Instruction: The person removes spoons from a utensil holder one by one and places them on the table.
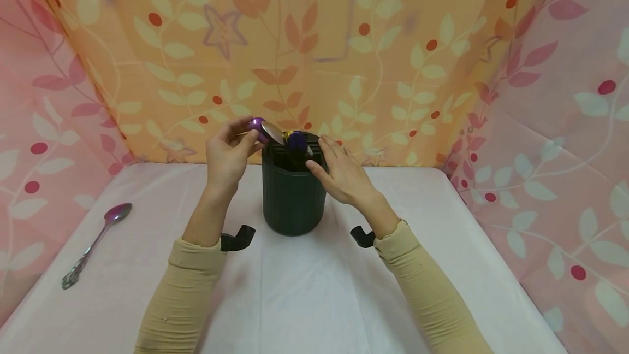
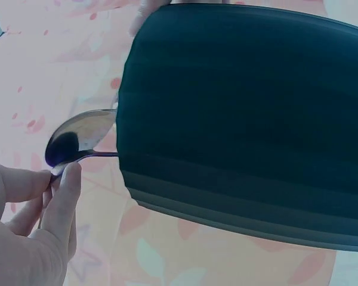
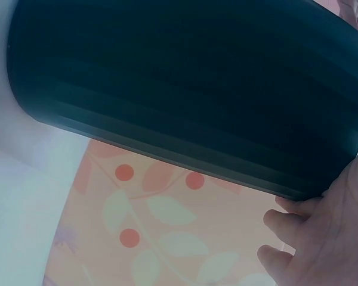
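Note:
A dark green ribbed utensil holder point(image 1: 294, 201) stands upright on the white-covered table. At its left rim my left hand point(image 1: 227, 154) pinches a purple spoon point(image 1: 257, 123) by the bowl end between thumb and fingers. In the left wrist view, a thin purple handle point(image 2: 102, 154) runs from near the fingertips to the holder's mouth, and a shiny spoon bowl point(image 2: 92, 128) lies beside it. A dark blue spoon bowl point(image 1: 297, 141) shows above the opening. My right hand point(image 1: 346, 176) rests along the right rim, fingers extended, thumb at the front edge.
Another spoon point(image 1: 95, 247), purple bowl and ornate silver handle, lies on the table point(image 1: 304, 294) at the left. Flower-patterned cloth point(image 1: 314, 42) hangs behind and on both sides. Black camera mounts point(image 1: 238, 238) stick out from both wrists.

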### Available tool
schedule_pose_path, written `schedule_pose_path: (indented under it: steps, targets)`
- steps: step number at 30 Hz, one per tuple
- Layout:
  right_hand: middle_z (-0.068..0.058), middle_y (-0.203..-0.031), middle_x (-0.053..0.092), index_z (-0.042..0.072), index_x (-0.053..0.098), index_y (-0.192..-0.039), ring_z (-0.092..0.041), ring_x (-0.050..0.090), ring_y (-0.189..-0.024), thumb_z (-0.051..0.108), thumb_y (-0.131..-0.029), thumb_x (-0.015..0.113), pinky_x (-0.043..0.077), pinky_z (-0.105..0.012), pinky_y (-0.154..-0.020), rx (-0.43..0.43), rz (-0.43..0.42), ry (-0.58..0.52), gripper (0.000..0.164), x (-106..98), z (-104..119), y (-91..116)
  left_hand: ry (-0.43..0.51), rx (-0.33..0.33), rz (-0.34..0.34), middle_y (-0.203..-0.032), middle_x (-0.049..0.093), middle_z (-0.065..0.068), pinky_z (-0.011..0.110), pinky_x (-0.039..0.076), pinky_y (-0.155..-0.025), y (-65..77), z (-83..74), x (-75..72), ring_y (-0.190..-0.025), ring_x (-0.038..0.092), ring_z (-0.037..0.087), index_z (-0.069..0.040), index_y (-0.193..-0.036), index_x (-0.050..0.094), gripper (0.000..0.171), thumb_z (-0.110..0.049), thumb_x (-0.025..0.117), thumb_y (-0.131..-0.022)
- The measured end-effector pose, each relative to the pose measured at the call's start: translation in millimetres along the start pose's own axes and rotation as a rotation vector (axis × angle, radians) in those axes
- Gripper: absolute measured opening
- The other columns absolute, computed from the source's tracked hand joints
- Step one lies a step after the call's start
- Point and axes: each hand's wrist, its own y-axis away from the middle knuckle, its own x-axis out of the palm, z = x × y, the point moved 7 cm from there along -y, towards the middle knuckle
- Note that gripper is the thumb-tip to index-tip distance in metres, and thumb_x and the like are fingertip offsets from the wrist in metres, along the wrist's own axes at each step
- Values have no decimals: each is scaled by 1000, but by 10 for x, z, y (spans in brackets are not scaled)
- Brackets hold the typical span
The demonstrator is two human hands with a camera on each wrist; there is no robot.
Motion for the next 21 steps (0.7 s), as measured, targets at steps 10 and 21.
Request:
schedule_pose_path:
  steps: [10, 21]
  targets:
    - [-7, -173, 18, 7, 22, -166, -24, 18, -159, 78, -101, 17, 5, -47, -130, 1, 0, -4, 96, 0, 2, 0, 62, 86, -64, -116, 62, 13, 26, 61, -84, 4, -204, -88, -100, 69, 21, 2, -129, 65, 31, 7, 65, -98]
    - [-6, -174, 16, 8, 20, -166, -24, 17, -159, 81, -98, 13, 5, -49, -130, 1, 8, 0, 100, 7, 2, 1, 153, 187, -117, -116, 64, 16, 30, 61, -85, 98, -518, -227, -100, 68, 25, 3, -125, 67, 30, 8, 67, -95]
